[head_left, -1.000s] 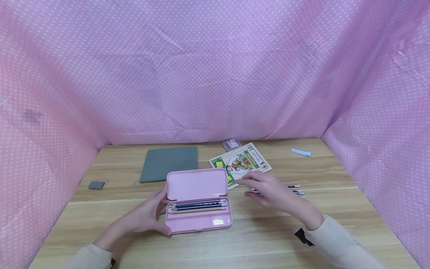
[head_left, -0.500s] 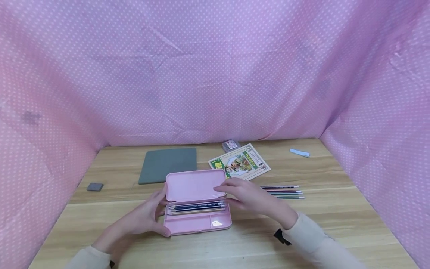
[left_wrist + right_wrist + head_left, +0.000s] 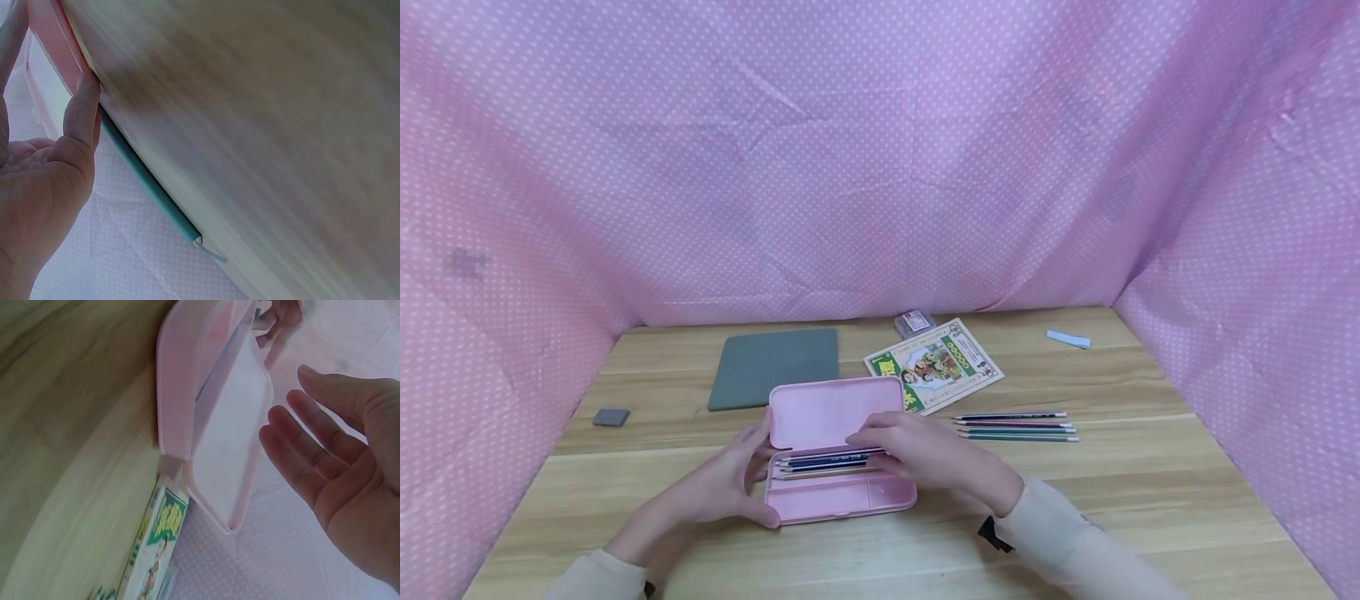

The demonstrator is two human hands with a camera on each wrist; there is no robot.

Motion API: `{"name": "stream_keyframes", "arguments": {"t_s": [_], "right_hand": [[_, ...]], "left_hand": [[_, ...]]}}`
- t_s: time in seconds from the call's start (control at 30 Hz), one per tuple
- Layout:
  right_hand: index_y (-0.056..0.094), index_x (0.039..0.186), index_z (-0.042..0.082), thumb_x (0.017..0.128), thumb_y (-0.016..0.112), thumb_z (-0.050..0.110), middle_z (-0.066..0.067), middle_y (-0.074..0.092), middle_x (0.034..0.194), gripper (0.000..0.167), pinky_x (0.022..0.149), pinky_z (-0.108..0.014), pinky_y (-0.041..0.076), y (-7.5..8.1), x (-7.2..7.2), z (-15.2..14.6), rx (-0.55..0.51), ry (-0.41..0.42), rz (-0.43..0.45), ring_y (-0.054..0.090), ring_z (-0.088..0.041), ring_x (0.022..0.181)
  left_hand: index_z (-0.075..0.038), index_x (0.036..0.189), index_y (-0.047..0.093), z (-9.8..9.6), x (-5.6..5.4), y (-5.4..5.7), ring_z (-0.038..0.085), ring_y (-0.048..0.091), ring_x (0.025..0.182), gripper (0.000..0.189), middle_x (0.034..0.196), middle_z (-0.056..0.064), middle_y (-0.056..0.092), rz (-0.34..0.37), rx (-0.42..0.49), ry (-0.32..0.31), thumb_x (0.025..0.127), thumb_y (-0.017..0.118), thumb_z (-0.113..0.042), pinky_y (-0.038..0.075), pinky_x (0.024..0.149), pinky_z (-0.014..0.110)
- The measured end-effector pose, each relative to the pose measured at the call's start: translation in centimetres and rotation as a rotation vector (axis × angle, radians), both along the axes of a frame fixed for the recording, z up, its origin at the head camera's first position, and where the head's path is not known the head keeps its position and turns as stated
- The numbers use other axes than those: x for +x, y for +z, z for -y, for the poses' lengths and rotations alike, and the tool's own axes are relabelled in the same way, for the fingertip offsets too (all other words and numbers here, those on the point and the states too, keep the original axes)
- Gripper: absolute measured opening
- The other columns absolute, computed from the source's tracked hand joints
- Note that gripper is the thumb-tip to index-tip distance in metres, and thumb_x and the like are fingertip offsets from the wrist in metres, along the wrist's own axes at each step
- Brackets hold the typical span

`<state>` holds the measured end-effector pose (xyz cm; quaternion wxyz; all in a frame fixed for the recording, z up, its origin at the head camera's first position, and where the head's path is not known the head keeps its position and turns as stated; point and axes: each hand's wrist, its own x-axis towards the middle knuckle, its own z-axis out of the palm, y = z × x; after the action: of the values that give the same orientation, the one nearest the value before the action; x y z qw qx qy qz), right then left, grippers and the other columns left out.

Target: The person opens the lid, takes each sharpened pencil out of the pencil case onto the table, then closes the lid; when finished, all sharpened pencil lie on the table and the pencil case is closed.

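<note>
A pink pencil case [image 3: 820,503] lies with its lid raised in the head view. Several pencils [image 3: 820,464] fill its rear compartment; the front left compartment is bare pink. My left hand [image 3: 722,477] holds the case's left end, thumb at the front corner and a finger along the lid's edge. Over the right part of the case is my right hand [image 3: 928,454], covering the pencils' right ends. The right wrist view shows its fingers [image 3: 306,447] apart and loosely bent, with nothing between them. Whether they touch the pencils cannot be told.
Several more pencils [image 3: 1018,427] lie side by side to the right. Behind the case are a grey-green notebook [image 3: 778,362], an illustrated booklet [image 3: 943,367] and a small clear box [image 3: 915,323]. A grey block [image 3: 611,417] sits left, a pale blue strip [image 3: 1068,339] far right.
My right hand has moved left from near the loose pencils to over the pencil case, uncovering those pencils. The left hand has stayed on the case.
</note>
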<state>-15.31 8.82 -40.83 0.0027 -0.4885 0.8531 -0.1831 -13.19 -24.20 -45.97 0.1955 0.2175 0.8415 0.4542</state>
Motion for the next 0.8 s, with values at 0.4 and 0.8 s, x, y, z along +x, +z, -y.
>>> {"name": "stream_keyframes", "arguments": {"t_s": [0.4,0.8], "right_hand": [[0.072,0.124,0.008,0.092,0.074,0.007,-0.004,0.070,0.106,0.033,0.089,-0.021,0.056,-1.5,-0.1,1.8,0.025,-0.016,0.044,0.064,-0.010,0.097],[0.073,0.124,0.012,0.095,0.069,0.005,-0.001,0.070,0.107,0.030,0.091,-0.023,0.056,-2.8,0.1,1.9,0.080,-0.035,0.038,0.065,-0.011,0.101]], "left_hand": [[-0.006,0.162,-0.006,0.1,0.0,0.1,0.036,0.046,0.134,0.144,0.156,0.025,0.019,0.004,0.020,-0.001,0.064,0.097,-0.028,0.049,0.105,0.036],[-0.006,0.162,-0.004,0.0,0.1,0.1,0.037,0.045,0.134,0.143,0.156,0.025,0.021,0.014,-0.002,0.012,0.064,0.098,-0.030,0.050,0.105,0.036]]}}
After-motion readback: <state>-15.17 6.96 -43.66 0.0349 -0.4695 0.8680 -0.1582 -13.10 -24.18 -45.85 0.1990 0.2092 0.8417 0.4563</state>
